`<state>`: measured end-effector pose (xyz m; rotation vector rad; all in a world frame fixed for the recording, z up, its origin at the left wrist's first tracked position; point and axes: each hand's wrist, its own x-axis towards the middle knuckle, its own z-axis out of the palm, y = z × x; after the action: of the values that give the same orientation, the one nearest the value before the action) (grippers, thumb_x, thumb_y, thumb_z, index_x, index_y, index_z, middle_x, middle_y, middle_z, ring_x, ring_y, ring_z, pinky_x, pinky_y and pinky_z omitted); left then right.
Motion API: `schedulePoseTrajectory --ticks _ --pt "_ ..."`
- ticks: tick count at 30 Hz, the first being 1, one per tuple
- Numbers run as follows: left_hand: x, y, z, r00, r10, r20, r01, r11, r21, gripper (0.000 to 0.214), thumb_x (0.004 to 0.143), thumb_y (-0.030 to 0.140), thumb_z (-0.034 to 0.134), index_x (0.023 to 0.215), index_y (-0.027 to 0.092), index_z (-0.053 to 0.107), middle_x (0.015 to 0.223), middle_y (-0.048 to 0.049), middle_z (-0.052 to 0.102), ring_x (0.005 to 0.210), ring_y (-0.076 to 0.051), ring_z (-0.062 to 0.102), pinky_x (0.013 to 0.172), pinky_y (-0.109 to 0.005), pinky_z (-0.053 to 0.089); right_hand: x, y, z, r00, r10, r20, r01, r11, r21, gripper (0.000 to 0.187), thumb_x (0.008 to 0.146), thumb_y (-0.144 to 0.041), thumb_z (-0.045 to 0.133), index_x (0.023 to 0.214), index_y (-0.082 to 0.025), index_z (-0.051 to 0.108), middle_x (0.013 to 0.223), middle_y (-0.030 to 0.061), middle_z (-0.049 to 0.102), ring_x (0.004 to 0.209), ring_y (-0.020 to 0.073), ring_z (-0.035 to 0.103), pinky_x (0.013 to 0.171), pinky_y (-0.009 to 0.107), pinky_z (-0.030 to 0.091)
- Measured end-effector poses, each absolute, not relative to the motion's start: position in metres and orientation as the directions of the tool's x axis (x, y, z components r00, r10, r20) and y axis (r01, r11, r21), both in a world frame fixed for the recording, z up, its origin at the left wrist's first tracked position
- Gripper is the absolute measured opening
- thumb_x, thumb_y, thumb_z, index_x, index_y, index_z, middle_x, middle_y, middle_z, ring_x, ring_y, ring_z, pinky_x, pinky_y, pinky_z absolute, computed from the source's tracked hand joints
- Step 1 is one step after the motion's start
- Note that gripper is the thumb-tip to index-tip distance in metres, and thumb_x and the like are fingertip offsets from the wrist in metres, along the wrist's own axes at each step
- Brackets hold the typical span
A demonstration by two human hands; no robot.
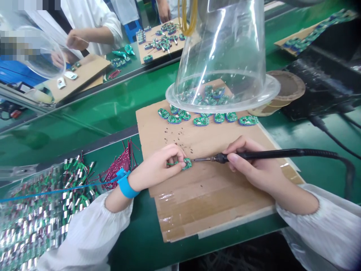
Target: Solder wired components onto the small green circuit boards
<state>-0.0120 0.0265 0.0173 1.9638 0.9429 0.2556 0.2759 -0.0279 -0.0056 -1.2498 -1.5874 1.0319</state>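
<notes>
My right hand (251,162) is closed around the black handle of a soldering iron (265,153), whose metal tip points left. That tip is at the right edge of a small green circuit board (187,163); whether it touches cannot be made out. My left hand (162,165), with a blue wrist strap (126,184), pinches the board's left side, and the fingers cover part of it. Under both hands lies a brown cardboard sheet (208,210) with tape on it. Several more circuit boards (201,121) lie along its far part, beyond the hands.
A clear plastic funnel-shaped hood (222,56) hangs over the far boards. Red wires (120,165) and many small metal parts with green wires (76,188) lie at left. The iron's cord (349,173) curves at right. Across the bench a co-worker's hand (77,39) is busy.
</notes>
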Motion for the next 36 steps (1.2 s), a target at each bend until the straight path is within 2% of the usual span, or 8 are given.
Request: schedulePoseTrajectory --ticks 17,24,32,36 --pt "-0.0095 0.0224 0.013 0.654 0.738 -0.162 0.523 -0.286 0.803 0.008 0.094 0.014 0.061 0.091 0.02 0.057 0.11 -0.0001 0.065 0.086 -0.012 0.056 0.079 -0.029 0.048 0.2762 -0.0272 -0.0073 -0.158 0.974 0.159 0.292 0.2 -0.935 0.011 0.1 -0.035 0.063 0.093 -0.026 0.064 0.068 -0.0018 0.062 0.057 0.0131 0.056 0.055 0.029 0.043" --pt "-0.0101 0.0224 0.0141 0.646 0.741 -0.184 0.534 -0.266 0.803 0.007 0.098 0.021 0.06 0.091 0.021 0.057 0.11 -0.0014 0.065 0.093 -0.015 0.059 0.078 -0.031 0.047 0.2734 -0.0304 -0.0095 -0.1 0.987 0.128 0.158 0.143 -0.977 0.009 0.101 -0.035 0.062 0.098 -0.026 0.061 0.062 -0.0048 0.059 0.053 0.0105 0.056 0.052 0.025 0.045" --pt "-0.0113 0.0218 0.0134 0.649 0.74 -0.176 0.541 -0.285 0.791 0.004 0.097 0.021 0.06 0.094 0.021 0.059 0.109 -0.0011 0.064 0.087 -0.014 0.057 0.079 -0.031 0.047 0.2728 -0.029 -0.0094 -0.11 0.985 0.131 0.179 0.149 -0.972 0.009 0.101 -0.034 0.063 0.098 -0.025 0.062 0.062 -0.0045 0.059 0.052 0.0101 0.056 0.051 0.025 0.045" --pt "-0.0106 0.0212 0.013 0.633 0.753 -0.178 0.56 -0.288 0.777 0.006 0.097 0.022 0.061 0.092 0.021 0.058 0.107 -0.001 0.064 0.084 -0.014 0.056 0.076 -0.031 0.047 0.2725 -0.0298 -0.0094 -0.087 0.986 0.141 0.137 0.152 -0.979 0.007 0.101 -0.033 0.063 0.101 -0.026 0.061 0.062 -0.0047 0.058 0.053 0.0113 0.057 0.052 0.027 0.045"
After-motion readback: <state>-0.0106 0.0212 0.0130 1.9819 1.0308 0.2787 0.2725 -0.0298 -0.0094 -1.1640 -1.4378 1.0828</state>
